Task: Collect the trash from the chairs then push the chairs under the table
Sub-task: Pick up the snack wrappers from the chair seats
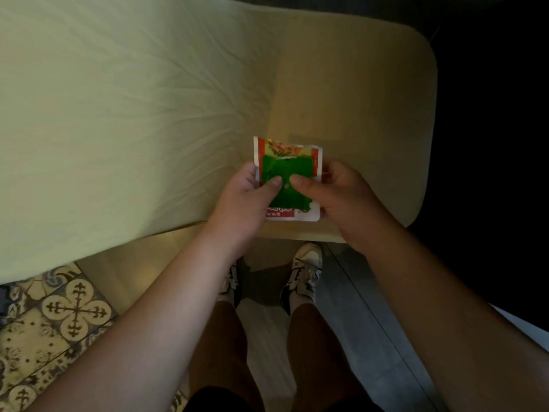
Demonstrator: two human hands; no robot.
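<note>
Our fingers are closed in a pinch on the trash: both thumbs press down on the small green wrapper (pixel 285 176), which lies on top of a larger red-and-white packet (pixel 287 178). The left hand (pixel 248 193) holds the stack by its left edge, thumb tip near the middle of the green piece. The right hand (pixel 335 197) holds the right edge, its thumb tip just beside the left one. The other fingers curl under the packet and are mostly hidden, so we cannot tell how they lie beneath it.

Just beyond our fingertips and under the packet is the pale wooden chair seat (pixel 356 114); the trash is held above its near part, not resting flat on it as far as we can judge. To the left of our fingers spreads the table (pixel 104 99), covered in a creased cream cloth whose edge overlaps the seat's left side. Below our wrists are our shoes (pixel 306 272) on the floor, with patterned tiles (pixel 59 316) off to the left.

We judge that we are in the collecting step: the two wrappers from this chair are gathered into one bundle. The next move likely calls for passing the bundle to a single hand, freeing the other for any further trash or to push the chair sideways toward the table.
</note>
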